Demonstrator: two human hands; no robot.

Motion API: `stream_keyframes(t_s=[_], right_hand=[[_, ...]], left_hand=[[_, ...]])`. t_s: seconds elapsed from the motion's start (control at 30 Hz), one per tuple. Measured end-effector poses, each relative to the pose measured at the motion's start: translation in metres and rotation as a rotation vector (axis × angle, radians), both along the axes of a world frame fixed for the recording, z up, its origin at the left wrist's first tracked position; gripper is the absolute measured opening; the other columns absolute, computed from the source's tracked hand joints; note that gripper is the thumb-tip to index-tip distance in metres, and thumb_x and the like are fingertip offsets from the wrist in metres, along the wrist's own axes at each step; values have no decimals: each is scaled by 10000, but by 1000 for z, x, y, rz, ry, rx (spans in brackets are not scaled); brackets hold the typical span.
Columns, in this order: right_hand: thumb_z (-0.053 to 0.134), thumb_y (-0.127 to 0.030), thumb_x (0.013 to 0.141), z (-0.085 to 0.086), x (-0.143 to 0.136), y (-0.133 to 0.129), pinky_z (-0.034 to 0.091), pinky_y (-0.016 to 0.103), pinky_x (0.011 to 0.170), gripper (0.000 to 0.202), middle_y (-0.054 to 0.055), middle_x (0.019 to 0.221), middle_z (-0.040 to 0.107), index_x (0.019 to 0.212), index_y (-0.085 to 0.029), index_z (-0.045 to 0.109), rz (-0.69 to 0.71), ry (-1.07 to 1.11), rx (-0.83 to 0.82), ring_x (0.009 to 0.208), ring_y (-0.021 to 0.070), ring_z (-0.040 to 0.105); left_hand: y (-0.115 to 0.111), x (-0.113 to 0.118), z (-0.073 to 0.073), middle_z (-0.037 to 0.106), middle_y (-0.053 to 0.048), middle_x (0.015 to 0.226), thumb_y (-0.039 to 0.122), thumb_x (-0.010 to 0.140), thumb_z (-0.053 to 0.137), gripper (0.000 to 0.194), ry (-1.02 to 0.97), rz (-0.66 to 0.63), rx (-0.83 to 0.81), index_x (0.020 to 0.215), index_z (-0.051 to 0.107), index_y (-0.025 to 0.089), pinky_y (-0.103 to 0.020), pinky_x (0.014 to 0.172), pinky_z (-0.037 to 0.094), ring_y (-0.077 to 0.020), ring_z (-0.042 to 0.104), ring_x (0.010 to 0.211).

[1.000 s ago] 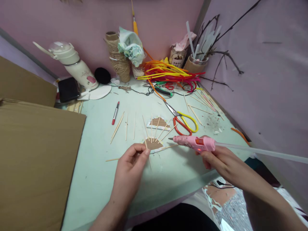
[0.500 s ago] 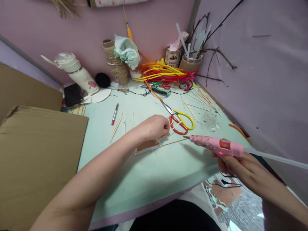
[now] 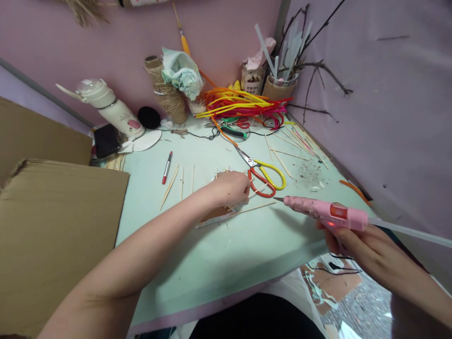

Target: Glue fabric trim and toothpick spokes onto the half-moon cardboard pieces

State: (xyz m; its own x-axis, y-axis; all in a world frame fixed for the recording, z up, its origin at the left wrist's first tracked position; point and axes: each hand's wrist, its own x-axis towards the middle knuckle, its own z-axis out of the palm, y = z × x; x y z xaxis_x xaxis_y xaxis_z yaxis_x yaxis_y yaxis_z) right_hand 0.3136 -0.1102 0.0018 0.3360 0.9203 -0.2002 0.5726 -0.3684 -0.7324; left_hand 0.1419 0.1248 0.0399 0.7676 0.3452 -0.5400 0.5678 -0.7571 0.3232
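My right hand is wrapped round the handle of a pink hot glue gun, its nozzle pointing left and a long clear glue stick coming out of its back. The gun is held above the table, its small light glowing red. My left hand is closed over a brown cardboard piece with thin sticks on it and partly covers it. A thin wooden stick juts to the right from its pinched fingers, over the scissors' red handle. Another stick lies just below on the table.
Red-and-yellow-handled scissors lie beyond my left hand. A marker and loose sticks are to the left. Coloured pipe cleaners, a twine cone and a bottle stand behind. Large cardboard fills the left side.
My right hand has drawn the glue gun slightly to the right, farther from my left hand. The stick in my left fingers has shifted a little lower.
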Motion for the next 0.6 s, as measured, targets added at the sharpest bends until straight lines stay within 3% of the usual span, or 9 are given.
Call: stream_keyframes(t_s=[0.33, 0.6], right_hand=[[302, -755, 845, 3, -1, -1, 509, 355, 470, 614, 62, 561, 555, 548, -252, 488, -27, -17, -102, 521, 215, 544], [321, -729, 861, 5, 1, 0, 501, 323, 481, 628, 55, 569, 575, 528, -233, 515, -34, -80, -73, 522, 193, 552]], left_hand=[[-4, 2, -4, 742, -89, 880, 171, 795, 580, 184, 21, -51, 99, 872, 746, 160, -286, 640, 399, -220, 648, 801], [-8, 3, -4, 735, -110, 852, 126, 783, 540, 208, 27, -81, 154, 856, 735, 141, -289, 629, 406, -232, 656, 796]])
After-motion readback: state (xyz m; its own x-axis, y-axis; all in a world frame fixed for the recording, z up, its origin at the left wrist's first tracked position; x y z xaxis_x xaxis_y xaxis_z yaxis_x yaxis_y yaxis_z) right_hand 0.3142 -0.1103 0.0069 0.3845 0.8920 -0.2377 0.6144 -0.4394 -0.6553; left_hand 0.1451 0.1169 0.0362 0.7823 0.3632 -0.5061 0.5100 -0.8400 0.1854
